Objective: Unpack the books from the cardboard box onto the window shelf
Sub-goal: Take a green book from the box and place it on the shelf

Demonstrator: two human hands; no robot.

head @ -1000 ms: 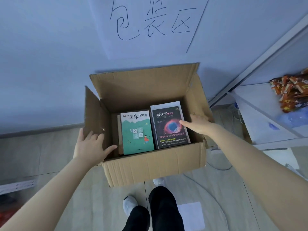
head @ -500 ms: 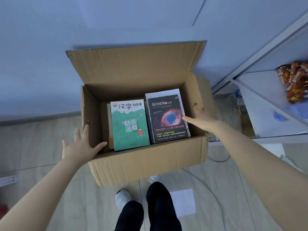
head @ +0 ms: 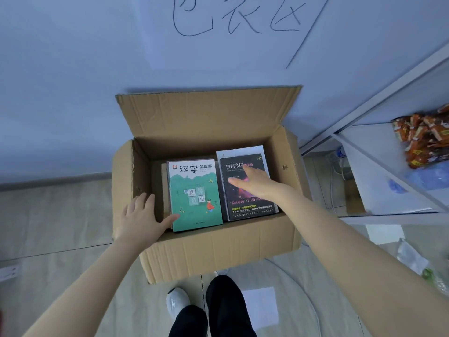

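Observation:
An open cardboard box (head: 218, 249) stands on the floor against the wall. Inside lie two stacks of books, side by side. A green book (head: 194, 198) tops the left stack and a black book (head: 252, 210) tops the right one. My left hand (head: 141, 215) reaches into the box's left side, fingers spread, thumb touching the green book's near corner. My right hand (head: 255, 183) hovers flat over the black book's cover, fingers apart, holding nothing. The window shelf (head: 379, 166) is the white ledge at the right.
A pile of orange snack packets (head: 425, 139) and a blue plastic bag (head: 430, 176) lie on the ledge at the right. White cables (head: 335, 171) run down beside the box. A white paper sheet (head: 262, 305) lies on the floor by my feet (head: 179, 302).
My right hand moved from the box's right wall onto the black book. My left hand moved from outside the left flap into the box beside the green book.

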